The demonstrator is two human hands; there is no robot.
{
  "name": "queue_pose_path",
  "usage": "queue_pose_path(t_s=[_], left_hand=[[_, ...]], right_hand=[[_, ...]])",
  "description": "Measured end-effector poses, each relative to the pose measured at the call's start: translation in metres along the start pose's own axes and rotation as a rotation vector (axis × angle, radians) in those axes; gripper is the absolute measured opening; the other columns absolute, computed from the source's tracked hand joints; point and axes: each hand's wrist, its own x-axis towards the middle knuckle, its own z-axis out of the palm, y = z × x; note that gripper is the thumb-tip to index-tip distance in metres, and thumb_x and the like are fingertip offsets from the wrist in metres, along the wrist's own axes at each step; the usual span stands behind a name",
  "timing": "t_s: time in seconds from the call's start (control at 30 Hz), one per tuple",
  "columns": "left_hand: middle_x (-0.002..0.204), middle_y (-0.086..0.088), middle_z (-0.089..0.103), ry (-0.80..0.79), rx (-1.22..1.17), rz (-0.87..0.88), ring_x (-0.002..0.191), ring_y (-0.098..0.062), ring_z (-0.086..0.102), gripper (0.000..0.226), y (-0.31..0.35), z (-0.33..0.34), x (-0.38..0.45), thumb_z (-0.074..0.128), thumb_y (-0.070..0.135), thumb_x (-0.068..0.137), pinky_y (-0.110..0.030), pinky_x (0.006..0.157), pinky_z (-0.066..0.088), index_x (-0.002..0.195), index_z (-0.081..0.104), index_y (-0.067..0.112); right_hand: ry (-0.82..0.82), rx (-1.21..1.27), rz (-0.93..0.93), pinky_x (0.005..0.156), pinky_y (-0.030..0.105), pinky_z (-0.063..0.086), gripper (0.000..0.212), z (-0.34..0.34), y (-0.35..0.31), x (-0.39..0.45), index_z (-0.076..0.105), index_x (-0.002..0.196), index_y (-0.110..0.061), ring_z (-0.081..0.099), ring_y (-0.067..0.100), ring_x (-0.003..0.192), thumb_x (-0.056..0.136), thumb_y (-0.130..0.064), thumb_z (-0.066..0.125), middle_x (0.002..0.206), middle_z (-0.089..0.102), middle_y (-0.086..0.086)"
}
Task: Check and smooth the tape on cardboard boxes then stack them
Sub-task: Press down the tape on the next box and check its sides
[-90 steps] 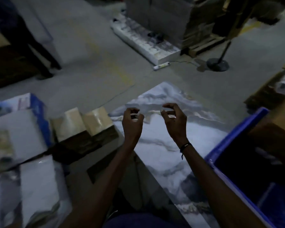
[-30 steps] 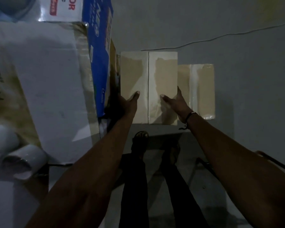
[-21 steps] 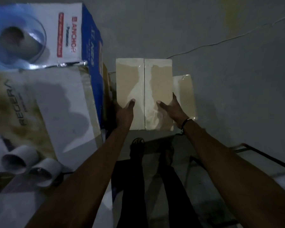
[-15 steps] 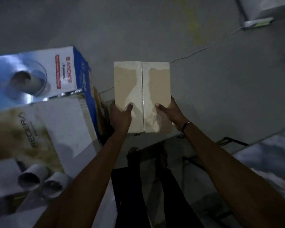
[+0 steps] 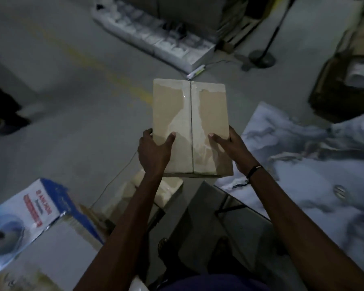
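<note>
Cardboard box [image 5: 190, 127] up in air, mid-frame, above grey floor [image 5: 72, 101], top face w/ clear tape [image 5: 189, 131] along centre seam, wrinkled in patches. Left hand [image 5: 153, 152] gripping near-left edge, thumb on top. Right hand [image 5: 233, 148] gripping near-right edge, thumb on top, dark wristband [image 5: 253, 171]. Second taped box [image 5: 156, 192] low, under left forearm. Blue-white fan carton [image 5: 29, 213] at lower left. Marble-print sheet [image 5: 303, 164] to right.

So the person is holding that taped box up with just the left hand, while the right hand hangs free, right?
Not quite. The head view shows both hands on the box: the left hand grips its left edge and the right hand grips its right edge, thumbs on the taped top.
</note>
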Motion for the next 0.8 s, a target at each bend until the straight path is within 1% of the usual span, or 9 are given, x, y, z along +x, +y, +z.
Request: queue_pose_path(t_s=[0.17,0.23,0.3,0.37,0.43,0.53,0.63,0.7,0.8], left_hand=[[0.126,-0.004,0.065,-0.190,-0.009,0.146,0.110,-0.025,0.065,0.094,0.072,0.064,-0.046,0.072,0.080,0.065,-0.048,0.091,0.058,0.134,0.056,0.019],[0.126,-0.005,0.065,-0.278,0.000,0.190,0.111,-0.025,0.065,0.091,0.092,0.097,-0.072,0.074,0.077,0.067,-0.045,0.092,0.058,0.134,0.056,0.018],[0.127,-0.006,0.065,-0.368,0.016,0.226,0.112,-0.025,0.064,0.086,0.108,0.134,-0.102,0.076,0.072,0.071,-0.035,0.092,0.054,0.134,0.057,0.017],[0.128,-0.007,0.065,-0.452,0.028,0.252,0.113,-0.025,0.064,0.080,0.121,0.172,-0.135,0.077,0.066,0.076,-0.029,0.087,0.049,0.134,0.056,0.015],[0.127,-0.007,0.065,-0.534,0.041,0.253,0.112,-0.025,0.064,0.076,0.128,0.210,-0.168,0.077,0.061,0.079,-0.027,0.082,0.046,0.134,0.056,0.013],[0.122,-0.004,0.069,-0.632,0.084,0.258,0.111,-0.024,0.066,0.072,0.128,0.267,-0.206,0.076,0.062,0.079,-0.027,0.082,0.046,0.129,0.060,0.014],[0.118,-0.002,0.071,-0.717,0.152,0.244,0.108,-0.021,0.067,0.073,0.121,0.315,-0.228,0.074,0.066,0.075,-0.031,0.085,0.052,0.125,0.062,0.015],[0.118,-0.001,0.071,-0.748,0.187,0.235,0.109,-0.020,0.067,0.077,0.114,0.341,-0.236,0.074,0.069,0.070,-0.033,0.088,0.054,0.125,0.062,0.016],[0.117,-0.001,0.072,-0.786,0.248,0.225,0.109,-0.020,0.067,0.081,0.105,0.366,-0.240,0.071,0.073,0.066,-0.035,0.090,0.054,0.123,0.064,0.017]], right_hand=[[0.199,0.063,0.026,0.101,0.040,0.055,0.057,-0.111,-0.001,-0.058,0.060,0.138,-0.025,0.068,0.011,0.112,0.087,-0.047,0.077,0.123,0.072,-0.008],[0.285,0.103,0.039,0.101,0.039,0.056,0.057,-0.155,0.013,-0.083,0.060,0.138,-0.024,0.068,0.012,0.112,0.087,-0.045,0.078,0.124,0.071,-0.006],[0.361,0.128,0.074,0.099,0.038,0.057,0.063,-0.198,0.030,-0.111,0.061,0.137,-0.028,0.068,0.012,0.112,0.083,-0.052,0.080,0.123,0.071,-0.008],[0.436,0.138,0.115,0.096,0.037,0.057,0.067,-0.240,0.052,-0.138,0.060,0.136,-0.031,0.068,0.011,0.110,0.078,-0.058,0.081,0.122,0.071,-0.011],[0.492,0.158,0.146,0.094,0.037,0.058,0.065,-0.275,0.073,-0.160,0.061,0.135,-0.030,0.069,0.013,0.108,0.078,-0.055,0.081,0.120,0.072,-0.009],[0.523,0.179,0.186,0.087,0.028,0.058,0.059,-0.320,0.104,-0.186,0.057,0.138,-0.021,0.068,0.015,0.107,0.086,-0.037,0.080,0.121,0.070,-0.002],[0.561,0.131,0.242,0.076,0.018,0.050,0.059,-0.355,0.140,-0.196,0.055,0.134,-0.021,0.063,0.005,0.100,0.084,-0.038,0.081,0.113,0.067,-0.009],[0.563,0.114,0.293,0.074,0.019,0.048,0.063,-0.372,0.163,-0.198,0.055,0.134,-0.023,0.063,0.008,0.100,0.081,-0.044,0.083,0.112,0.067,-0.007],[0.534,0.106,0.327,0.088,0.033,0.057,0.079,-0.390,0.196,-0.196,0.056,0.134,-0.025,0.067,0.015,0.107,0.069,-0.059,0.088,0.116,0.070,-0.005]])
